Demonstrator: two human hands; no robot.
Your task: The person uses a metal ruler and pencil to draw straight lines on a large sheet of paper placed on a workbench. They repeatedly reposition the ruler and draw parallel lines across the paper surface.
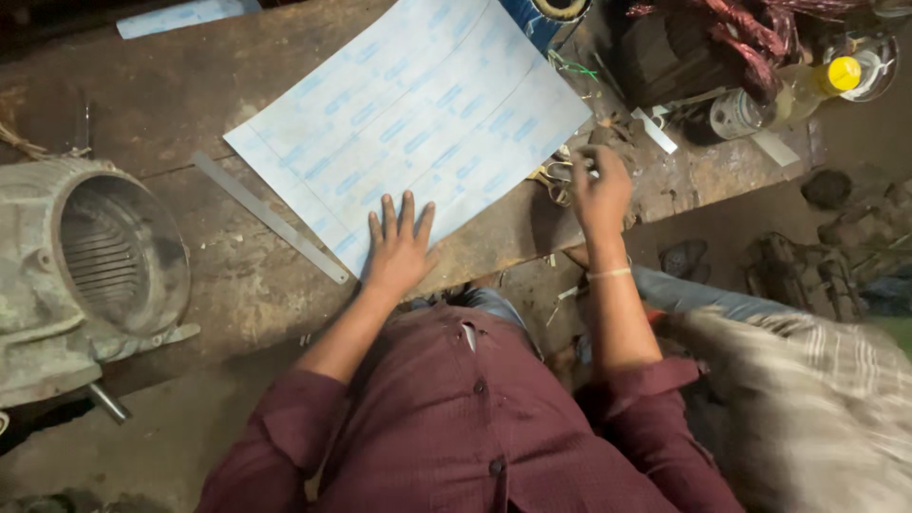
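My left hand [399, 242] lies flat, fingers spread, on the near corner of the pale blue-printed sheet [418, 114], pinning it to the worn wooden surface [237, 275]. I'd keep that palm pressing steadily so the sheet cannot slide or curl. My right hand [600, 190] is just beyond the sheet's right edge, fingers curled down onto the scissors [556, 176]; whether they have actually closed on the handles I cannot tell. A firm grip through the loops before lifting seems wise.

Counting outward: one sheet, one metal ruler [271, 217] lying just left of it, one pair of scissors, one grey motor housing [85, 266] at far left, one yellow-capped bottle [793, 95] and one wound stator with reddish wire [703, 47] at the far right.
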